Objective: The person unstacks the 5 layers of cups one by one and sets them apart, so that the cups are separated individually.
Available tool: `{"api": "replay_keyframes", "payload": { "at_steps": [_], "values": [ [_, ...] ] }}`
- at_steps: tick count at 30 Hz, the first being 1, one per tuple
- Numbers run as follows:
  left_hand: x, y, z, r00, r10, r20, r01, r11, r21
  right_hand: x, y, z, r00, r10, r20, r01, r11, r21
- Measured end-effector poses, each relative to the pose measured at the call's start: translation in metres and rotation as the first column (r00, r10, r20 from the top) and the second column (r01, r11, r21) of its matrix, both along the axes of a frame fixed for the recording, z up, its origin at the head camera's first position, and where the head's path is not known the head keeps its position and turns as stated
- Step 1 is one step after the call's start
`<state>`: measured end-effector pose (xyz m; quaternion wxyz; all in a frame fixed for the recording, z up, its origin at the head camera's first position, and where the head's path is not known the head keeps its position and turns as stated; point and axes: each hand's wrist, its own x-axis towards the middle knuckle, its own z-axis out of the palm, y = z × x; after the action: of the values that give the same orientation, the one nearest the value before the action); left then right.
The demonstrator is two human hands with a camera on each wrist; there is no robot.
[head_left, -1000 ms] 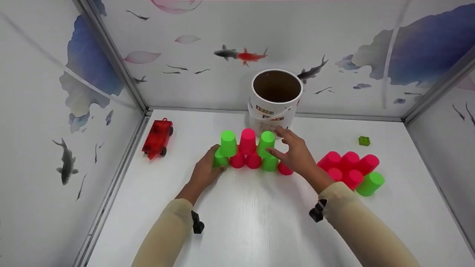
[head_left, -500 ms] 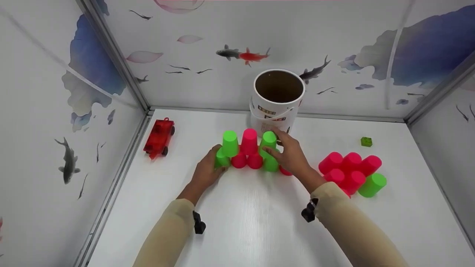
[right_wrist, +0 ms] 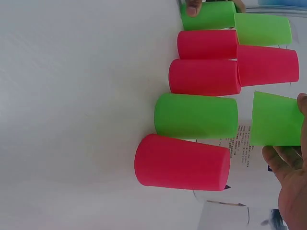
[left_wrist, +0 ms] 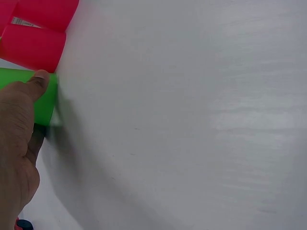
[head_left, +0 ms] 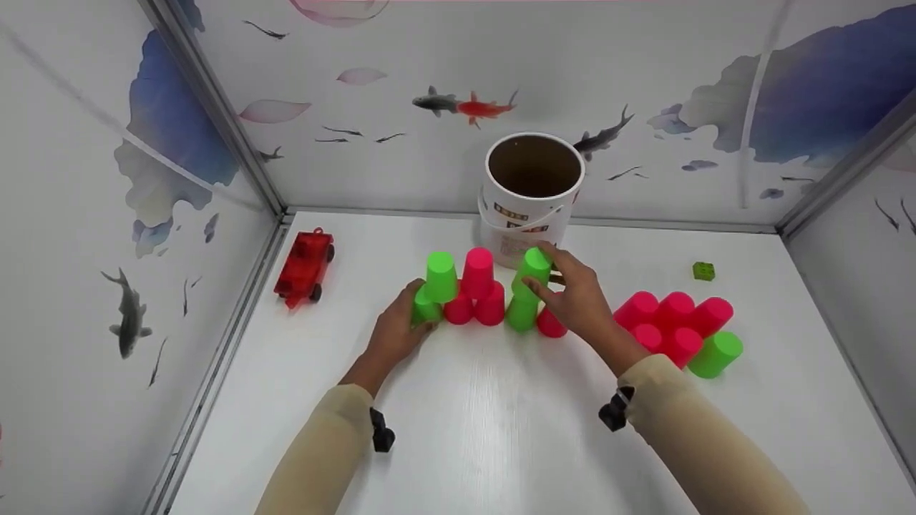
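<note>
White table (head_left: 479,443), head view, below pale walls (head_left: 358,175) bearing fish motifs (head_left: 486,109); at centre, the left hand (head_left: 396,325) grips a green cup (head_left: 427,307), the right hand (head_left: 578,293) pinches a second green cup (head_left: 533,270). Left wrist view: green cup at left edge, table faintly glossy at right. Right wrist view: second green cup at right edge, apart from a third green cup (right_wrist: 196,116) at centre.

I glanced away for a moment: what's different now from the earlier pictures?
The right hand has taken hold of the right-hand upper green cup and moved it rightward, lifting it clear of the lower green cup.

The left hand still grips the end green cup; the red toy car and white bucket stayed put.
</note>
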<state>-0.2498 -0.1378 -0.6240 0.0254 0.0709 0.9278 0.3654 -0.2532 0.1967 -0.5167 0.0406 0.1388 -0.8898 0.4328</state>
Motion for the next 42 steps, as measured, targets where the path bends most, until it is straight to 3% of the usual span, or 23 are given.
{"api": "replay_keyframes", "payload": {
  "at_steps": [11,21,30,38,42],
  "values": [
    [0.001,-0.003,0.0,1.0,-0.011,-0.003,0.011,1.0,0.008,0.02,0.037,0.0,0.989,0.01,-0.15,-0.002,0.999,0.053],
    [0.0,-0.003,-0.003,1.0,-0.01,-0.008,0.01,1.0,0.009,0.043,0.075,0.006,0.964,-0.022,-0.264,0.065,0.986,0.155],
    [-0.001,-0.001,-0.003,1.0,0.0,0.011,0.0,1.0,0.002,0.068,0.112,0.008,0.934,-0.043,-0.353,0.105,0.982,0.159],
    [0.002,-0.001,-0.003,1.0,-0.011,0.019,0.011,1.0,0.003,0.093,0.147,0.005,0.922,-0.084,-0.378,0.152,0.977,0.152],
    [0.001,0.0,-0.002,1.0,-0.008,0.02,0.008,1.0,-0.001,0.103,0.163,0.003,0.902,-0.111,-0.417,0.189,0.971,0.149]
  ]
}}
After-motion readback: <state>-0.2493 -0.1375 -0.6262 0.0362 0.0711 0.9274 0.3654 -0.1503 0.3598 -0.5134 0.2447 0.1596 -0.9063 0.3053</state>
